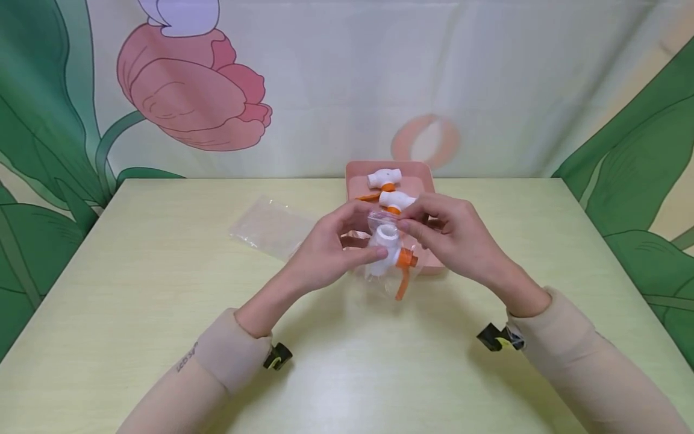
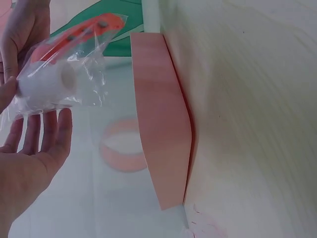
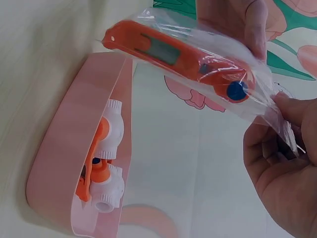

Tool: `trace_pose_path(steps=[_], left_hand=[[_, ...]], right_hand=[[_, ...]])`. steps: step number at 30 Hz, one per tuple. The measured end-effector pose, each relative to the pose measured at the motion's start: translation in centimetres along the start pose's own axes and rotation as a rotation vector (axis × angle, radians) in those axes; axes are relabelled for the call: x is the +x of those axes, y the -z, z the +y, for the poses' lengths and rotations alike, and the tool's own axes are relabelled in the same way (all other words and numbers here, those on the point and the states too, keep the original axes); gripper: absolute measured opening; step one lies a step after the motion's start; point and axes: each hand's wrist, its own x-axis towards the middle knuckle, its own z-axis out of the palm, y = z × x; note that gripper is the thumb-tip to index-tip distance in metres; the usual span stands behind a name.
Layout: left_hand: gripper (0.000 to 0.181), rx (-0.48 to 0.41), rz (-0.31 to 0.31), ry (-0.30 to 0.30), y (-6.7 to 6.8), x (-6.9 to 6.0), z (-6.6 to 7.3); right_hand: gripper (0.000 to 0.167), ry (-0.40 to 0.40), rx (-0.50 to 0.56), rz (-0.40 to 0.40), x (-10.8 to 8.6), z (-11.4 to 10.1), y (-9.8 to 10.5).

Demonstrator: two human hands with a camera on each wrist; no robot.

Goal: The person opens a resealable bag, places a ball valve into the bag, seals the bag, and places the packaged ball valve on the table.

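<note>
Head view: right hand (image 1: 452, 238) pinches the top of the clear bag (image 1: 382, 218); left hand (image 1: 331, 250) grips the valve (image 1: 394, 248) inside, thumb on top. Valve sits between them, left nearer, handle (image 1: 402, 284) pointing towards the person; pink tray (image 1: 420, 175) beyond.

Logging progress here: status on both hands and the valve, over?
Left hand holds valve in bag. Right hand pinches bag's end. Nothing visibly blocking.
</note>
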Motion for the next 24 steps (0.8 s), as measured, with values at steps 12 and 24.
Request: trace_pose_path(steps=[12, 24], left_hand=[[0.035, 0.062, -0.037, 0.121, -0.57, 0.05, 0.25], [0.038, 0.150, 0.186, 0.155, -0.61, 0.34, 0.06]], right_hand=[[0.004, -0.027, -0.013, 0.028, -0.05, 0.07, 0.17], [0.040, -0.229, -0.089, 0.123, -0.52, 0.35, 0.32]])
